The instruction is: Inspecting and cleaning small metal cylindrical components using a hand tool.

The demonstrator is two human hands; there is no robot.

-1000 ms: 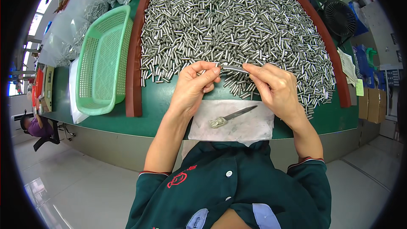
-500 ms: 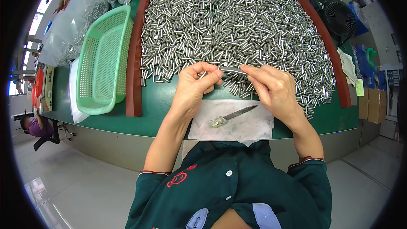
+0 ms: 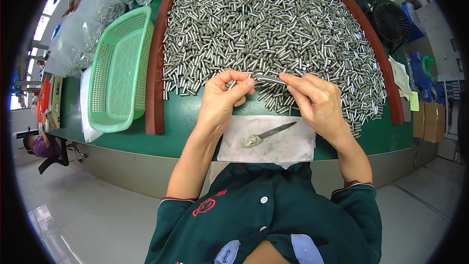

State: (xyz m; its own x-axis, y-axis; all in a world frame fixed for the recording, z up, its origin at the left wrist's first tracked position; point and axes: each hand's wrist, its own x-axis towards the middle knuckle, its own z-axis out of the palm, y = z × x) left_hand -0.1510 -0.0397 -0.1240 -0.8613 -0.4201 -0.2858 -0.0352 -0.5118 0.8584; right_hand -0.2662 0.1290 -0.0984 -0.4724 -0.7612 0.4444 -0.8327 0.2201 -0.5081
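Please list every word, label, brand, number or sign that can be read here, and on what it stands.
None can be read.
Red embroidery on the green shirt: strokes unclear.
Yellow-green note at right: any writing too small.
Pale paper beside it: any writing too small.
Left light-blue neck patch: marks too blurred.

- Pins (image 3: 273,29): smooth, shiny metal.
- Thin strip (image 3: 270,78): grey metal by its look, duller.
- Blade (image 3: 278,129): dark, matt metal; its handle (image 3: 251,141) has a rough, crumpled wrapping.
- Sheet (image 3: 293,142): matt, smudged, paper or cloth, cannot tell which.
- Basket (image 3: 119,73): perforated plastic.
- Tabletop (image 3: 178,122): smooth, faintly glossy.
- Bags (image 3: 88,32): thin, wrinkled, see-through plastic.
- Shirt (image 3: 220,230): matt cloth.
- Boxes (image 3: 432,120): plain matt cardboard.
- Floor (image 3: 415,210): smooth, glossy.
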